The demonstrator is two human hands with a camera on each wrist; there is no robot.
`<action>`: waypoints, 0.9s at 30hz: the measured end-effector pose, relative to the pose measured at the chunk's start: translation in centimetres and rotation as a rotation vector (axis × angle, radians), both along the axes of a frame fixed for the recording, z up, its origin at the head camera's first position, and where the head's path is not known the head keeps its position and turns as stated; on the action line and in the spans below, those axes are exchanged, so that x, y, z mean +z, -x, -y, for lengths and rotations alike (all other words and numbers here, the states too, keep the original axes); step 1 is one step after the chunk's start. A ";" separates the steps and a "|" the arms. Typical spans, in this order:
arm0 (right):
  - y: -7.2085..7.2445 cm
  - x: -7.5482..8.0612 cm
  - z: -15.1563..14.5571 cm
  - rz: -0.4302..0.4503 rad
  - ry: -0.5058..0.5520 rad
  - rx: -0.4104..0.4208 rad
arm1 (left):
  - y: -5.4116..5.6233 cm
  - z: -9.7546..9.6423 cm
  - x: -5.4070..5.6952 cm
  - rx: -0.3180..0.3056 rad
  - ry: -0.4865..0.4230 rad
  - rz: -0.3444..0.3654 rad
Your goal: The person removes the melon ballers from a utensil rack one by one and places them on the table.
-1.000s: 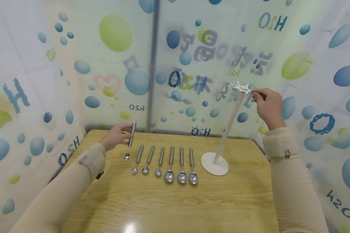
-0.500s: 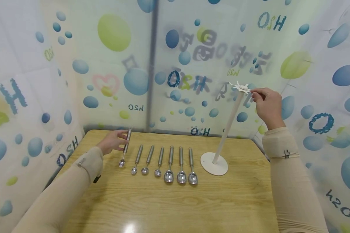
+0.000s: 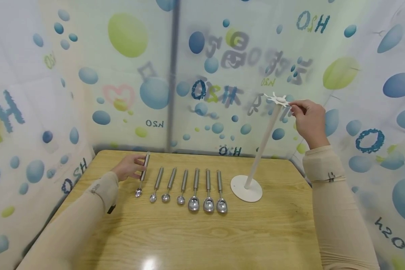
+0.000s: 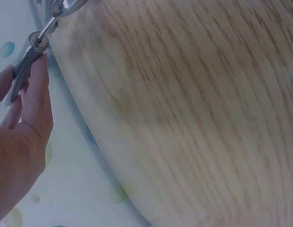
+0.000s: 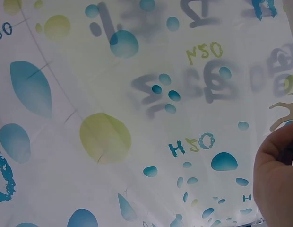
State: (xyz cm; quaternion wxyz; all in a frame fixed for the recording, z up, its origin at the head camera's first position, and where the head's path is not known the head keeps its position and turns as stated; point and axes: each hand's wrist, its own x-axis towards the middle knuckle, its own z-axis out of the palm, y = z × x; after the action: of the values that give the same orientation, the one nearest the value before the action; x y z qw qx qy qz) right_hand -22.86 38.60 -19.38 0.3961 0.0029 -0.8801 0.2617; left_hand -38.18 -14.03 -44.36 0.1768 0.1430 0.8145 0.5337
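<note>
Fingers and thumb of my left hand pinch the handle of a small metal scoop at the left of the table; its bowl hangs low, and I cannot tell whether it touches the wood. In the left wrist view the scoop lies between thumb and fingers. Several more metal scoops lie to its right in a row, handles away from me, the larger bowls on the right. My right hand pinches one prong of the white star-shaped top of a rack. That prong's tip is hidden by the fingers.
The rack's round white base stands on the wooden table, right of the scoops. Patterned curtains rise behind the table's far edge and on both sides.
My left hand has lowered the small scoop and brought it slightly left, to beside the row. The right hand keeps its hold on the rack. The head view has shifted a little.
</note>
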 end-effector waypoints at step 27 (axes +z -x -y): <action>0.5 0.0 -0.2 -0.011 0.036 0.001 | 2.3 -1.4 -1.3 -0.030 0.183 0.222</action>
State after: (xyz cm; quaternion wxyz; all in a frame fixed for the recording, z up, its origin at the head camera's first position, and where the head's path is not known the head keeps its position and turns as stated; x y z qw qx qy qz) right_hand -23.36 38.80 -19.35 0.4009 -0.0026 -0.8730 0.2777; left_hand -40.46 -12.64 -45.61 0.2860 0.0786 0.8331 0.4669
